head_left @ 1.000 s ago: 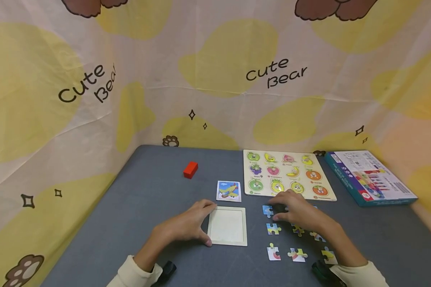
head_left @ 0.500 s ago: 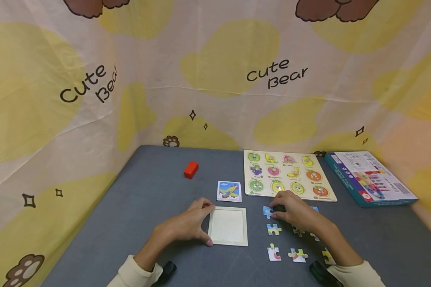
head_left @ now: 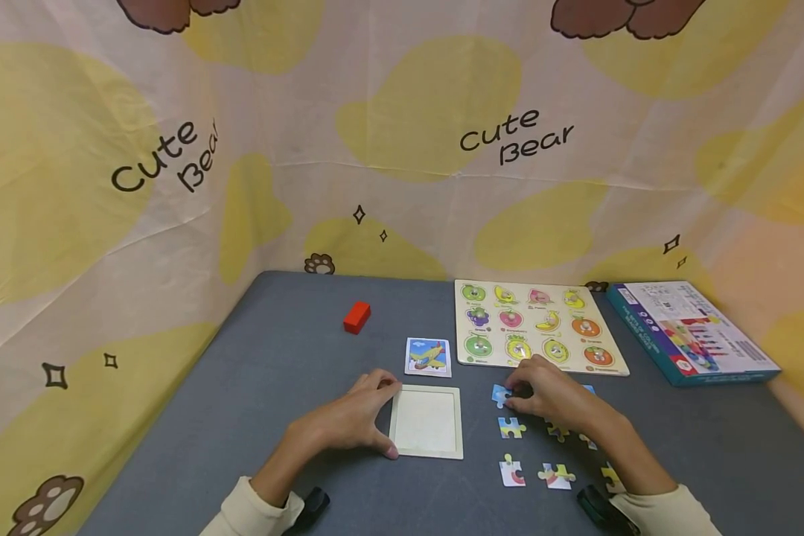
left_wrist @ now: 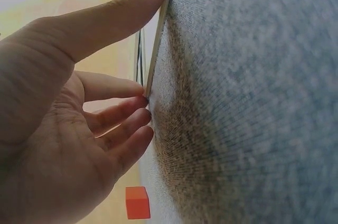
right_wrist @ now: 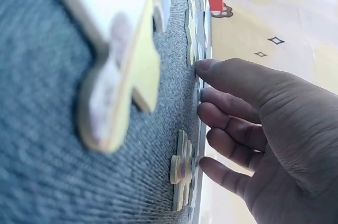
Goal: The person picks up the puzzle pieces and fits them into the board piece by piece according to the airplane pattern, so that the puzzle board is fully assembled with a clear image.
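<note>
My left hand point(head_left: 348, 420) spans the left side of a pale square puzzle frame point(head_left: 426, 422), thumb at the near corner and index finger at the far one. The left wrist view shows the same thumb and fingertips on the frame's edge point(left_wrist: 155, 44). My right hand point(head_left: 552, 391) pinches a blue jigsaw piece point(head_left: 499, 395) at its right side, right of the frame. In the right wrist view the right hand's fingers point(right_wrist: 232, 113) are bent low over the cloth, the blue piece mostly hidden. Another jigsaw piece point(head_left: 511, 428) lies just nearer.
More jigsaw pieces lie nearby, including a white and pink one point(head_left: 511, 471) and a yellow one point(head_left: 557, 476). An airplane picture card point(head_left: 427, 357) sits behind the frame. Farther back are a red block point(head_left: 357, 318), a fruit board point(head_left: 539, 327) and a flat box point(head_left: 693, 331).
My right thumb and fingers have drawn together onto the blue jigsaw piece, and the right forearm has shifted slightly left. The left hand has stayed on the frame.
</note>
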